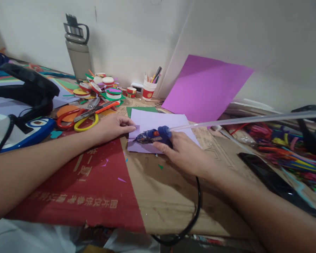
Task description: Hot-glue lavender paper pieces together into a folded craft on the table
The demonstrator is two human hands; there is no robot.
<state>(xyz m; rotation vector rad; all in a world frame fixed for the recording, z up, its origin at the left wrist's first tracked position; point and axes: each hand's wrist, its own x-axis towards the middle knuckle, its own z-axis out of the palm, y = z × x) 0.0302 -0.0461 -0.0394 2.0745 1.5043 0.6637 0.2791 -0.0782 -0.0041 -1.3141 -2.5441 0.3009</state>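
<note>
My right hand (183, 147) is wrapped round a blue glue gun (164, 135), its nozzle pointing left. A long clear glue stick (226, 121) runs out of its back to the right. The nozzle is close above the left part of a lavender paper sheet (168, 119) lying on the cardboard. At the sheet's left edge, my left hand (116, 126) has thumb and fingers closed on a small lavender paper piece (137, 130), close to the nozzle. A green sheet (140, 109) shows from under the lavender one.
Scissors (88, 112) and paper-tape rolls (107, 82) lie left of the sheet. Behind stand a bottle (79, 56) and a pen cup (149, 89). A purple sheet (205, 88) leans on the wall. To the right are a phone (276, 182) and colourful pipe cleaners (292, 151); a black cord (198, 203) hangs in front.
</note>
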